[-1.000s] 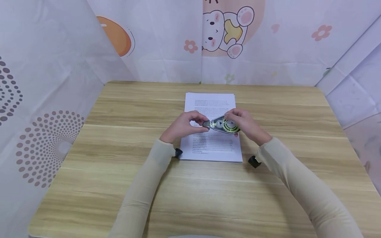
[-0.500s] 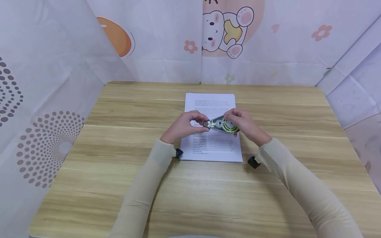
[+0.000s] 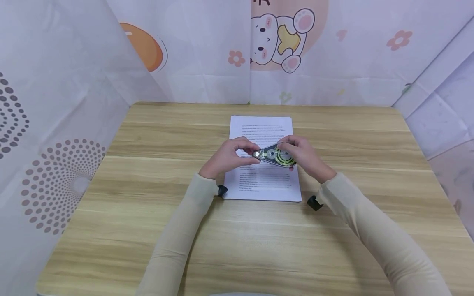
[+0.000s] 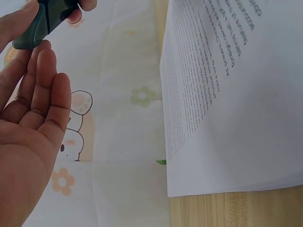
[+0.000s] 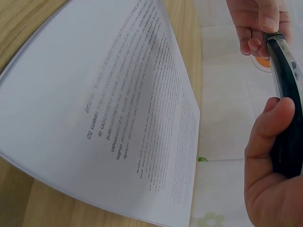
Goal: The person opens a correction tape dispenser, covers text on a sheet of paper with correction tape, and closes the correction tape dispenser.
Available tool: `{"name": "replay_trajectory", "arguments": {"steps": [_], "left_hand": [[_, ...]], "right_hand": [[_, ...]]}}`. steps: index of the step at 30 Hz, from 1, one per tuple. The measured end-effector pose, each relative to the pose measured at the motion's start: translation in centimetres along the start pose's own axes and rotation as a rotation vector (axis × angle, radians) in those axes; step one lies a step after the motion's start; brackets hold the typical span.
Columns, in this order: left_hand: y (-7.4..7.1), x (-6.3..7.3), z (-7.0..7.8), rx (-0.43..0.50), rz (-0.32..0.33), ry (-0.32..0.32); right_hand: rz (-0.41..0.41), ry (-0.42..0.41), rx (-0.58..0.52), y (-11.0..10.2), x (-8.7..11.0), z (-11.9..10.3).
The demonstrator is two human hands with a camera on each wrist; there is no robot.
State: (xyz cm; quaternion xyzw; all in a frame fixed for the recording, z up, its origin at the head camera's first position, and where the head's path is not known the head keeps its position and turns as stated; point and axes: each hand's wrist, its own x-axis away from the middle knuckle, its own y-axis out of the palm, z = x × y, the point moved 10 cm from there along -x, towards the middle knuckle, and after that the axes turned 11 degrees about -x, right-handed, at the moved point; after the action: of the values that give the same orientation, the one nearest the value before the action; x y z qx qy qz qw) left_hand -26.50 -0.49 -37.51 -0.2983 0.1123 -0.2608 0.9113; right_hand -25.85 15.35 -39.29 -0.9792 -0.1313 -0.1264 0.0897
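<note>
A correction tape dispenser (image 3: pixel 271 154), dark with a clear face and a yellow-green wheel, is held above a stack of printed paper (image 3: pixel 264 191). My right hand (image 3: pixel 305 157) grips its wide end, thumb and fingers around the body. At the narrow tip, my left hand (image 3: pixel 230 158) pinches between thumb and index finger. The dispenser's dark end (image 4: pixel 33 35) shows between those fingertips in the left wrist view. In the right wrist view, its dark curved edge (image 5: pixel 284 71) runs from the right thumb up to the left fingers.
The wooden table (image 3: pixel 155 205) extends on all sides of the paper. Behind it hangs a patterned white curtain (image 3: pixel 200 49). A black band piece (image 3: pixel 315 203) sticks out at the right cuff, and another (image 3: pixel 222 190) at the left cuff.
The right hand and the wide end of the dispenser have shifted very slightly left. Both hands keep the same hold.
</note>
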Motion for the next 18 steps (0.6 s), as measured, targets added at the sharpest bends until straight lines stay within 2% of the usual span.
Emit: {"name": "replay_trajectory", "arguments": {"steps": [6,18], "left_hand": [[-0.08,0.02,-0.36,-0.005,0.009,-0.019],[0.0,0.07,-0.01,-0.038,0.011,0.004]], "right_hand": [[-0.002,-0.009,-0.001,0.22,-0.23,0.1],[-0.009,-0.023,-0.005,0.44,-0.25,0.23]]}}
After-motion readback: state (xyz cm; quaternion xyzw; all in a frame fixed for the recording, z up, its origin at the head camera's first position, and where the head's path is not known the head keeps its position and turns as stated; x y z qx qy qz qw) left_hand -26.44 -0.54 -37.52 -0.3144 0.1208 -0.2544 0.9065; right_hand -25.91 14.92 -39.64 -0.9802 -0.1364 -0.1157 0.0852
